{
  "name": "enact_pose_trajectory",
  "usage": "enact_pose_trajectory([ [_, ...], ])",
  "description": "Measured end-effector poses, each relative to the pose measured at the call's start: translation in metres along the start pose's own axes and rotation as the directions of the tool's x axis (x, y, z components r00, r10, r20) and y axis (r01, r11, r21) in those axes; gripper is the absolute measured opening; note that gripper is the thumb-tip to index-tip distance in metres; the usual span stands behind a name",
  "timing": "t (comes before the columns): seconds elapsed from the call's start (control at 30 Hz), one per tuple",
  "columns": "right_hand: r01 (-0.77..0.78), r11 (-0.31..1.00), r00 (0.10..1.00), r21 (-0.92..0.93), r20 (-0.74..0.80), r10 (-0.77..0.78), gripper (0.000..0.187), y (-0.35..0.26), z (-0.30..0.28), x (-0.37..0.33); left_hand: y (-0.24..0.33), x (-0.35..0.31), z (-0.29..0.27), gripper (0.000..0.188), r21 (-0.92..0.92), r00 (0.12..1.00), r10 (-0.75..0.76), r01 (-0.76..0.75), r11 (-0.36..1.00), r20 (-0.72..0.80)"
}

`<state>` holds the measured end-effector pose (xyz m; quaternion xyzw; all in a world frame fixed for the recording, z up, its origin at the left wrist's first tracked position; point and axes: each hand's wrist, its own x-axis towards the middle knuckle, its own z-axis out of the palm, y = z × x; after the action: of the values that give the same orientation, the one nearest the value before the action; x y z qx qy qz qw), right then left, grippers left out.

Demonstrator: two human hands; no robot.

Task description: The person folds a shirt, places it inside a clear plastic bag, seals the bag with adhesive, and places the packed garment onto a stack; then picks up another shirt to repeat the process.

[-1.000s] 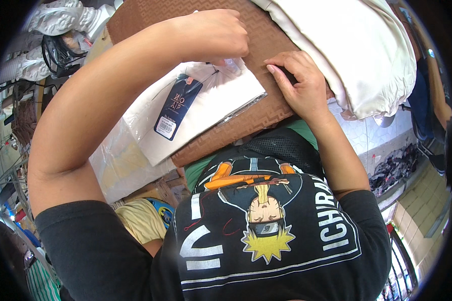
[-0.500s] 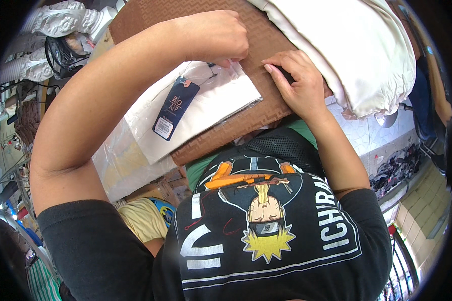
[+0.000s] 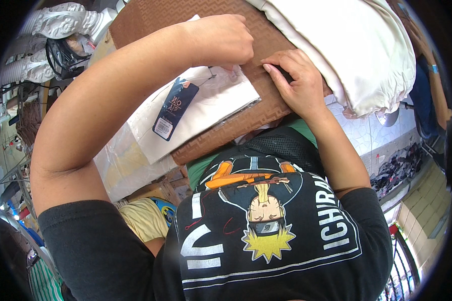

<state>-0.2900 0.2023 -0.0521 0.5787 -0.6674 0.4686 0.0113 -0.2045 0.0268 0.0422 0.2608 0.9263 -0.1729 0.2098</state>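
Observation:
My left hand (image 3: pixel 225 41) is curled into a fist over the far edge of a folded white garment (image 3: pixel 221 95) in clear plastic. Its fingers point down and are mostly hidden, so what they hold cannot be made out. On top of the garment lies a dark blue hang tag (image 3: pixel 175 109) with a white barcode label, tied by a thin string. My right hand (image 3: pixel 300 80) rests to the right, on the brown patterned table cover (image 3: pixel 206 135). Thumb and index fingertips almost meet; anything between them is too small to see.
A large heap of white cloth (image 3: pixel 356 50) covers the right side of the table. Clear plastic sheeting (image 3: pixel 118 168) lies left of the garment. Ornate white columns (image 3: pixel 60 22) and a black bag (image 3: pixel 65 55) stand at the far left. Another person's arm (image 3: pixel 437 95) shows at the right edge.
My left fist has shifted slightly right and nearer to me over the garment's edge. The tag and garment have barely moved. My right hand stays in place.

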Motion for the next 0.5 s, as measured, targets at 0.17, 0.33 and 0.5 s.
enact_pose_trajectory([
  [0.17,0.0,1.0,1.0,0.002,-0.005,0.0,0.008,-0.0003,0.0002,-0.0003,0.0025,-0.0005,-0.0016,0.023,0.011,1.0,0.011,-0.011,1.0,0.014],
  [0.33,0.007,1.0,1.0,0.004,-0.002,-0.007,0.008,0.0003,0.0004,-0.0007,0.0059,-0.0024,0.0041,0.024,0.035,0.999,0.019,-0.018,0.999,-0.036],
  [0.5,0.004,1.0,1.0,0.008,-0.007,-0.004,0.008,-0.0002,0.0005,-0.0003,0.0032,-0.0052,0.0067,0.018,0.01,0.996,0.052,-0.051,0.999,-0.068],
])
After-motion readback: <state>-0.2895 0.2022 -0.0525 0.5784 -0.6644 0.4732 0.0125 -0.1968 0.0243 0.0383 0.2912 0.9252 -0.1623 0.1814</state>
